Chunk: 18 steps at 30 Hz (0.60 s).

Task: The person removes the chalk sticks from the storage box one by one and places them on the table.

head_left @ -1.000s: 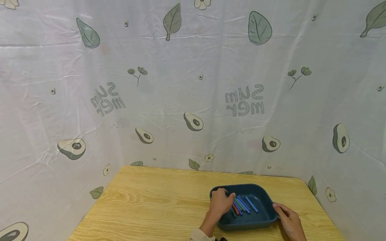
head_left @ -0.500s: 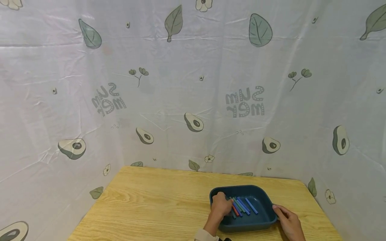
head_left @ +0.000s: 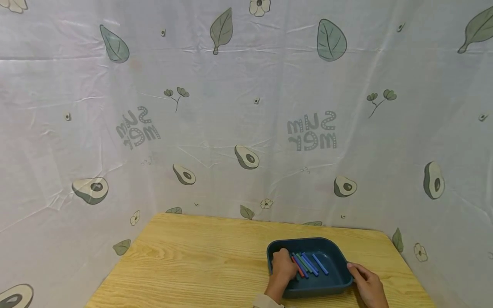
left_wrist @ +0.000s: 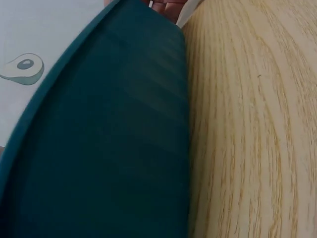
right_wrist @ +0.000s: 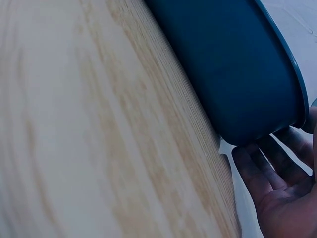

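A dark blue rectangular tray (head_left: 332,277) stands on the table at the right in the head view. Slim coloured sticks, several of them blue, green and red (head_left: 310,265), lie slantwise inside; their exact kind is too small to tell. My left hand (head_left: 283,266) reaches into the tray's left part with bent fingers, touching the sticks' left edge. Its fingertips are hidden, so any hold there does not show. At the right end, my right hand (head_left: 367,282) grips the tray, thumb on the rim and fingers under the outer wall (right_wrist: 237,89).
The wooden table (head_left: 185,265) stretches left of the tray. A pale curtain (head_left: 215,119) printed with leaves and avocados hangs behind and along the sides. In the left wrist view the tray's long outer wall (left_wrist: 114,129) fills the left half.
My left hand has moved lower and slightly right inside the tray, now covering most of a dark green stick. My right hand stays on the tray's end.
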Motion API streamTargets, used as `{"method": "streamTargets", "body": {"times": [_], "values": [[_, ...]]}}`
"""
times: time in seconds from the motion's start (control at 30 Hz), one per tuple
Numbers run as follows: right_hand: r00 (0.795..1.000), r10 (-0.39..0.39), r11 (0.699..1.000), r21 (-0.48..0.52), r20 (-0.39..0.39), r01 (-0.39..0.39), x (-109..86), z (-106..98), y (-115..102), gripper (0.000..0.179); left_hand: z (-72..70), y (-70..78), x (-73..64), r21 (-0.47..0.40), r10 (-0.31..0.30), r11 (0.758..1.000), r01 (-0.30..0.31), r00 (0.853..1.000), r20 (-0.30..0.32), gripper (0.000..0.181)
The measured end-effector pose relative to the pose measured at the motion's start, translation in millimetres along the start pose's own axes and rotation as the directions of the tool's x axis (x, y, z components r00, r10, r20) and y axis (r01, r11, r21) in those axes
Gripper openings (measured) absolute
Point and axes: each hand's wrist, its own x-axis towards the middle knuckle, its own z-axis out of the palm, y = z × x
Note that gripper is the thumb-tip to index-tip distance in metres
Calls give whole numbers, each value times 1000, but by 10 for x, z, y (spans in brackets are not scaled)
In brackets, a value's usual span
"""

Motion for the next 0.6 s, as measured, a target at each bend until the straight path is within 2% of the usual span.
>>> {"method": "streamTargets", "body": {"times": [0.1, 0.2, 0.3, 0.37, 0.47, 0.6], "values": [[1000, -4, 1000, 2, -5, 4, 5, 5, -10, 73, 5, 0, -10, -8, 21, 1000, -21, 1000, -21, 38], [1000, -3, 1000, -1, -5, 3, 8, 5, -14, 73, 3, 0, -11, -32, 8, 999, -8, 1000, -16, 55], [1000, 10, 1000, -1, 5, -10, 7, 2, -17, 75, -6, -5, -2, -69, -23, 997, 24, 1000, 9, 61], [1000, 20, 1000, -5, 14, -20, -1, -8, -15, 75, -5, -13, 3, -96, -42, 994, 44, 999, 25, 60], [999, 29, 1000, -6, 33, -29, -11, -20, -13, 77, -10, -14, 6, -114, -41, 992, 43, 999, 24, 55], [998, 30, 999, -12, 51, -30, -13, -29, -6, 79, -22, -5, -6, -83, -9, 996, 8, 1000, -17, 21]]}}
